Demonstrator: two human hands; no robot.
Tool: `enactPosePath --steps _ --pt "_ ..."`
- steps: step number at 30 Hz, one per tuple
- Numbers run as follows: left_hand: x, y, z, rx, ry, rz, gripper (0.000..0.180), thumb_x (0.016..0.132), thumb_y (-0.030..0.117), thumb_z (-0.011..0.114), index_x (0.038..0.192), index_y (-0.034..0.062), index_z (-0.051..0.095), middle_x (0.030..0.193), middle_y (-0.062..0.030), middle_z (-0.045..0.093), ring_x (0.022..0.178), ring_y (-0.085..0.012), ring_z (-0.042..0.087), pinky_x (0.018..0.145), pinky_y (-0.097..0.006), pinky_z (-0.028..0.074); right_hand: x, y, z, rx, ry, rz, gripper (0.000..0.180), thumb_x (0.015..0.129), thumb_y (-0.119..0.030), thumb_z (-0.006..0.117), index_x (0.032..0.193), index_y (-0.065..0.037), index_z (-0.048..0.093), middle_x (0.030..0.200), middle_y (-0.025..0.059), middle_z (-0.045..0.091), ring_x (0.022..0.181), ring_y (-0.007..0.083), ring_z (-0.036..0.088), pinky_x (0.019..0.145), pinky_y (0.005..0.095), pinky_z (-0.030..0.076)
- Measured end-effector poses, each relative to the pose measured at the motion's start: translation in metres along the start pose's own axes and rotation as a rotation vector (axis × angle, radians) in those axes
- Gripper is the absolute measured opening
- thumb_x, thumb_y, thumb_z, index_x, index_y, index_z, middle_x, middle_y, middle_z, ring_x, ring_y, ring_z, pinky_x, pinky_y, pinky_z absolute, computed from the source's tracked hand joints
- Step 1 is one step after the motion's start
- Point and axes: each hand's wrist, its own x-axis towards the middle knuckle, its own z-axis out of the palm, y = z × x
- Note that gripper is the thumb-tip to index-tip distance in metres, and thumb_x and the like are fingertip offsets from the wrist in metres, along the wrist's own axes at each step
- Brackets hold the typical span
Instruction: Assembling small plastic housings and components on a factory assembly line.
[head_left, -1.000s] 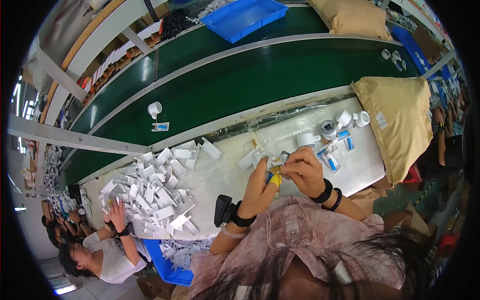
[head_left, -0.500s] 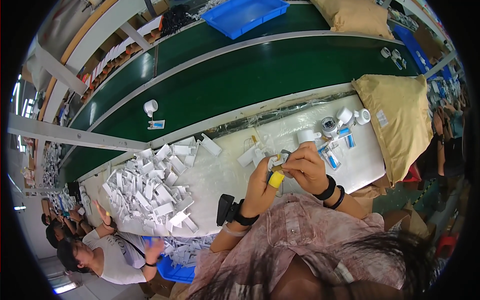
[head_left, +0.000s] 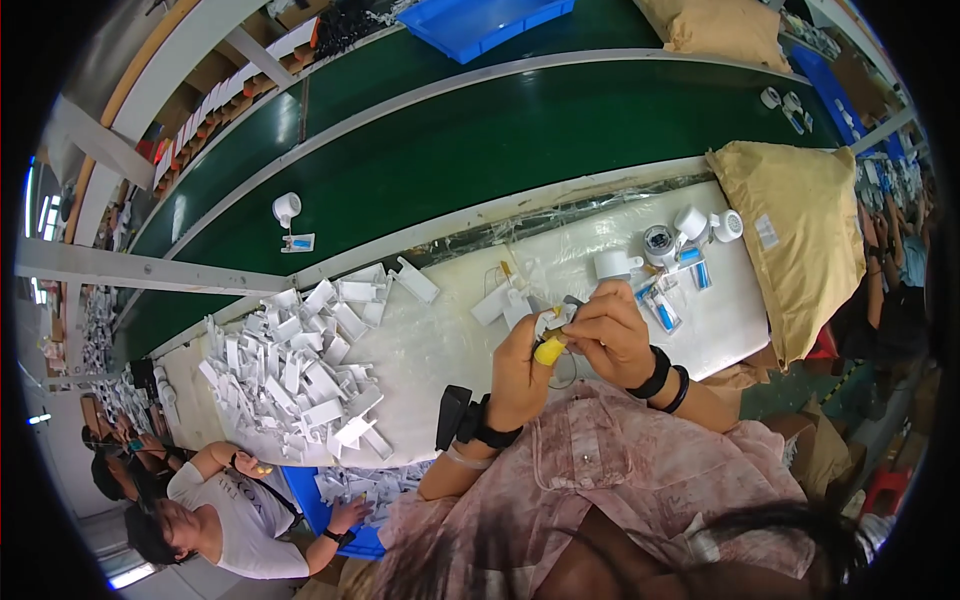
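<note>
I judge the step in hand to be a fitting job done close to the chest: my left hand (head_left: 522, 368) is curled tight round a small piece with a yellow tip (head_left: 549, 351) showing between thumb and forefinger, and my right hand (head_left: 610, 335) pinches a small grey part (head_left: 572, 301) just above it, the two hands touching. What exactly the yellow-tipped piece is I cannot tell; it is too small. The next move, as I read it, calls for fine alignment of the two bits, with steady fingers rather than force. Beyond the grip, on the plastic-covered bench (head_left: 450, 340), lie loose white flat pieces (head_left: 505, 300); off to the right of the grip stand white rolls of tape (head_left: 690, 225) and small blue-and-white packets (head_left: 662, 310). Far left of the grip sits a big heap of white parts (head_left: 300, 360). Below that heap a blue bin (head_left: 330, 500) holds more white parts, where another person's hand (head_left: 350, 515) rests. A tan sack (head_left: 800, 240) lies to the right.
</note>
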Motion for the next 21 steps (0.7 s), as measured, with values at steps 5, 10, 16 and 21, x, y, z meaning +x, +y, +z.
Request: enactPosePath --steps 5,10,16,21 --pt "0.000 0.001 -0.006 0.125 -0.014 -0.023 0.026 0.094 0.012 0.055 0.117 -0.0001 0.055 0.075 -0.0079 0.058 0.059 -0.0133 0.055 0.055 -0.028 0.044 -0.004 0.000 0.006 -0.075 -0.055 0.014 0.023 0.071 -0.004 0.075 0.092 -0.008 0.067 0.087 0.0027 0.061 0.083 0.0214 0.057 0.083 0.0372 0.042" --pt "-0.001 -0.004 -0.011 0.089 -0.058 -0.080 0.029 0.093 0.009 0.053 0.120 0.0001 0.053 0.080 -0.0091 0.058 0.061 -0.0133 0.055 0.057 -0.028 0.045 0.000 -0.002 0.006 -0.139 -0.081 -0.071 0.023 0.070 -0.004 0.073 0.092 -0.007 0.067 0.090 0.0027 0.064 0.083 0.0181 0.060 0.085 0.0378 0.045" --pt "0.000 0.006 -0.009 0.007 -0.102 -0.146 0.028 0.098 0.011 0.052 0.123 -0.0018 0.052 0.079 -0.0023 0.058 0.065 -0.0080 0.052 0.059 -0.023 0.043 -0.006 0.003 0.002 -0.135 -0.082 -0.143 0.022 0.070 -0.005 0.070 0.093 -0.006 0.068 0.088 0.0025 0.066 0.079 0.0170 0.061 0.085 0.0374 0.045" --pt "-0.003 0.015 -0.012 0.005 -0.145 -0.185 0.032 0.098 0.013 0.054 0.126 -0.0018 0.051 0.081 -0.0017 0.058 0.066 -0.0077 0.053 0.060 -0.022 0.044 -0.002 -0.003 -0.001 -0.102 -0.090 -0.152 0.023 0.070 -0.006 0.071 0.093 -0.006 0.068 0.088 0.0026 0.066 0.078 0.0167 0.061 0.085 0.0365 0.045"
